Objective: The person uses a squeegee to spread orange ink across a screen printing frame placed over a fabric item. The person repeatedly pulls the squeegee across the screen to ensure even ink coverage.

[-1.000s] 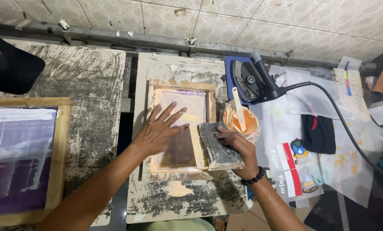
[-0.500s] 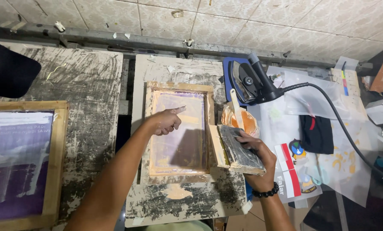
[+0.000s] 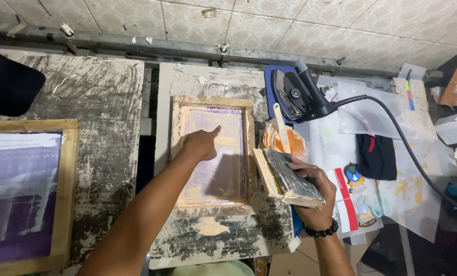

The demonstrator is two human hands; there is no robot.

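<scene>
Purple-coated screen frame (image 3: pixel 21 194) at 9 o'clock on an ink-smeared grey board (image 3: pixel 103 117), black cap (image 3: pixel 9 87) at 10. At centre, a small wooden printing screen (image 3: pixel 213 153) lies flat on a stained platen (image 3: pixel 210 235). Left hand (image 3: pixel 200 144) curled, index finger pointing over the mesh. Right hand (image 3: pixel 310 191) grips a wooden squeegee (image 3: pixel 287 179), at the frame's right edge. Orange ink cup (image 3: pixel 284 140), heat iron (image 3: pixel 297 94) at 1 o'clock, tiled wall (image 3: pixel 290 20) behind.
</scene>
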